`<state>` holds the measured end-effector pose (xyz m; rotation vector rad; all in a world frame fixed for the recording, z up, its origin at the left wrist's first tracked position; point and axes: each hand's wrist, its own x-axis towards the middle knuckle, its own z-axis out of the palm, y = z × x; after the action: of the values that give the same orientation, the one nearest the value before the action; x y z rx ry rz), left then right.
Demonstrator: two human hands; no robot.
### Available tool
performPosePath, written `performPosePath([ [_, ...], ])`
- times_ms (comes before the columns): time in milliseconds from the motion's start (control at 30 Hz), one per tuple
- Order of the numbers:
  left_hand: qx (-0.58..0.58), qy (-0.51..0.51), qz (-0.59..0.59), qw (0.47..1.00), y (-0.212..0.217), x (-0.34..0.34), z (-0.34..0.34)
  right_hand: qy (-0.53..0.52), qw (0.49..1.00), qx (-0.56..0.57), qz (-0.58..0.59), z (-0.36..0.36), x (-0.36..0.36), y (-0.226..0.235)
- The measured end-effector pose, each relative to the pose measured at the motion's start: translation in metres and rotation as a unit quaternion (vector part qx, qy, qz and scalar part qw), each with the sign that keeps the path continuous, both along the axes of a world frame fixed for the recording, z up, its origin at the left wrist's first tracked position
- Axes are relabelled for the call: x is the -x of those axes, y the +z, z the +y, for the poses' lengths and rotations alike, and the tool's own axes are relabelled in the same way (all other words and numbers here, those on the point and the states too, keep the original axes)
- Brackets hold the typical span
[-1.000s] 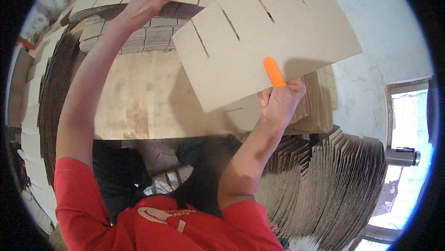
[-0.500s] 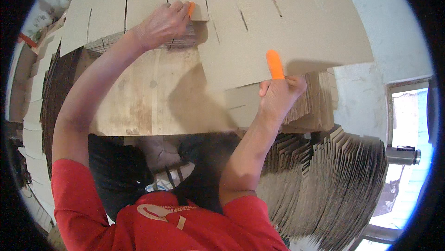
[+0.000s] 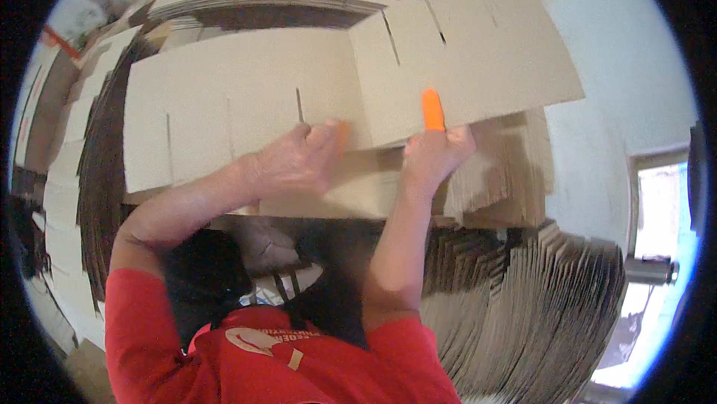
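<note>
A wide slotted cardboard sheet [image 3: 202, 90] spreads before me, its left part meeting a raised right part [image 3: 478, 53] along a crease-like line. I cannot tell whether this is one folded sheet or two. My left hand [image 3: 299, 157] is at the near edge of the left part with fingers curled on the cardboard; motion smears the fingertips and an orange cover there. At the right part's near edge, my right hand [image 3: 439, 154] pinches the cardboard, an orange finger cover [image 3: 433, 109] lying on top. The fingers underneath are hidden.
A stack of slotted cardboard [image 3: 299, 1] lies behind the sheet. More cardboard stands on the left [image 3: 104, 180], below the right hand [image 3: 500, 172] and at lower right [image 3: 538, 307]. A pale wooden board [image 3: 328, 195] partly shows. A bright window [image 3: 657, 210] is at far right.
My left hand has come toward me and a little right. A slotted cardboard part now covers most of the wooden board. The right hand stays near its place, and the right part is tilted up more.
</note>
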<state>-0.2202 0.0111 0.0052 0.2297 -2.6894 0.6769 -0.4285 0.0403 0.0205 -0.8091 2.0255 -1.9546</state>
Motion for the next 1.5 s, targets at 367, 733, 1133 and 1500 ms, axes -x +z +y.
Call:
performPosePath([
  [367, -0.039, 0.255, 0.226, 0.939, 0.011, 0.013, -0.178, 0.079, 0.996, 0.024, -0.033, -0.004, -0.021, -0.001],
  [733, -0.012, 0.119, 0.172, 0.978, 0.008, 0.024, -0.235, 0.117, 0.993, -0.002, -0.01, 0.002, -0.027, 0.001],
  [1133, 0.03, 0.145, 0.069, 0.987, 0.032, 0.025, -0.213, 0.107, 0.994, 0.029, 0.01, 0.002, -0.03, 0.004],
  [1500, 0.078, 0.062, 0.046, 0.994, 0.017, 0.038, -0.14, 0.117, 0.986, -0.071, 0.099, 0.002, -0.017, -0.007],
])
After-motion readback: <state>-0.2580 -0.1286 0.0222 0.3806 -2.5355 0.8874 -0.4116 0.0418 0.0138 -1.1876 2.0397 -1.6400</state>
